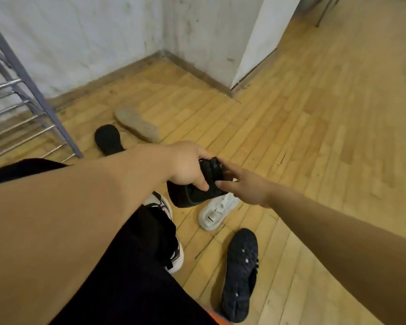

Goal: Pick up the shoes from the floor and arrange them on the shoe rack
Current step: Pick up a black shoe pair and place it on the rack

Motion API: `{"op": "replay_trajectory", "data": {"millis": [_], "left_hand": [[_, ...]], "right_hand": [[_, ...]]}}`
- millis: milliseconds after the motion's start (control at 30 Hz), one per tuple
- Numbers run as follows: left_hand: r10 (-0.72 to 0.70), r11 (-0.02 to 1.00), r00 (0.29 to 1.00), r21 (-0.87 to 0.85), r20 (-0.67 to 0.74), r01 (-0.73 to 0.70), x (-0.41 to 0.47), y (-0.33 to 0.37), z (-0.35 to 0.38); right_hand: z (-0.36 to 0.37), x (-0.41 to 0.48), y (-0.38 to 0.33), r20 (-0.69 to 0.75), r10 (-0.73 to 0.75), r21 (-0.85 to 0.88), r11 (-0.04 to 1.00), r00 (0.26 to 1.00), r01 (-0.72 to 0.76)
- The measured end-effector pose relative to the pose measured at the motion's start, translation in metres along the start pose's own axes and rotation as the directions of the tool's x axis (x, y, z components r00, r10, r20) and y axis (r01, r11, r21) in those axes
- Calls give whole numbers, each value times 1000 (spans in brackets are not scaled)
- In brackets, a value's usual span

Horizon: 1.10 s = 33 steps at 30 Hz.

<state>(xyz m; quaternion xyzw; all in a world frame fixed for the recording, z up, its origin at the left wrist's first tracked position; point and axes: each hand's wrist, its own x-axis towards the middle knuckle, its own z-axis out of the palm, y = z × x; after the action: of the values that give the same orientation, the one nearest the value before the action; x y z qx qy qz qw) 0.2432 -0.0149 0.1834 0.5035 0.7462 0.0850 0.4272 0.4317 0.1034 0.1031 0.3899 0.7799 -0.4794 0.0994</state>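
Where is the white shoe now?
Head view: the white shoe lies on the wooden floor just right of centre, partly behind the black shoe the left hand grips; a sole-up dark shoe lies nearer the camera.

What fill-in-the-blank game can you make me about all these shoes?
The held shoe in the left hand is ____ in colour.
The chunky shoe on the wooden floor just below it is ____.
The studded shoe at the bottom of the picture lies with its ____ facing up.
Missing words: black; white; sole.
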Motion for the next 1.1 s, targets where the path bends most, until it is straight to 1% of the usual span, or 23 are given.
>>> {"op": "replay_trajectory", "data": {"millis": [133,200,300,367,433,467,567,600,667,767,833,867,900,967,1000,1033,1100], "left_hand": [[-49,999,998,21,29,48,1,-12,-5],[-59,998,998,39,19,58,3,-16,-5],[-63,992,998,114,23,60,10,-16,-2],[-64,987,997,148,45,57,15,-14,1],[-67,983,996,174,66,55,20,-13,4],[-69,982,995,183,73,54,22,-13,5],[-68,977,995,205,79,51,25,-14,8],[-70,976,994,212,79,51,26,-16,8],[-79,975,993,215,92,58,26,-19,9],[-90,974,991,218,103,66,28,-23,8],[-96,973,991,220,96,73,30,-24,8],[-95,973,991,217,90,74,31,-24,7],[-94,974,992,213,83,74,33,-24,6],[-86,979,994,188,63,73,36,-23,4],[-81,984,996,162,45,73,37,-22,1],[-75,989,997,132,21,72,37,-20,-1],[-60,995,997,72,-44,63,35,-16,-9]], "right_hand": [[11,3,17,-29,-2,82,997,1000,5],[18,4,35,-70,53,82,995,996,-47],[39,8,82,-163,206,64,978,965,-198],[62,10,120,-180,341,29,939,923,-341],[91,10,154,-163,522,-2,848,837,-530],[108,9,169,-164,589,-12,801,791,-599],[154,5,200,-168,697,5,708,697,-706],[166,4,207,-174,711,7,692,681,-721],[182,0,214,-217,709,-10,686,671,-728],[188,-2,217,-296,660,4,724,691,-690],[181,-3,215,-306,644,114,756,701,-644],[175,-3,212,-328,619,189,783,714,-593],[167,-3,208,-364,578,269,816,730,-512],[140,-1,188,-417,447,397,873,791,-284],[125,1,177,-456,387,456,875,801,-163],[108,4,163,-477,359,515,854,802,-76],[74,12,132,-477,330,639,766,815,64]]}}
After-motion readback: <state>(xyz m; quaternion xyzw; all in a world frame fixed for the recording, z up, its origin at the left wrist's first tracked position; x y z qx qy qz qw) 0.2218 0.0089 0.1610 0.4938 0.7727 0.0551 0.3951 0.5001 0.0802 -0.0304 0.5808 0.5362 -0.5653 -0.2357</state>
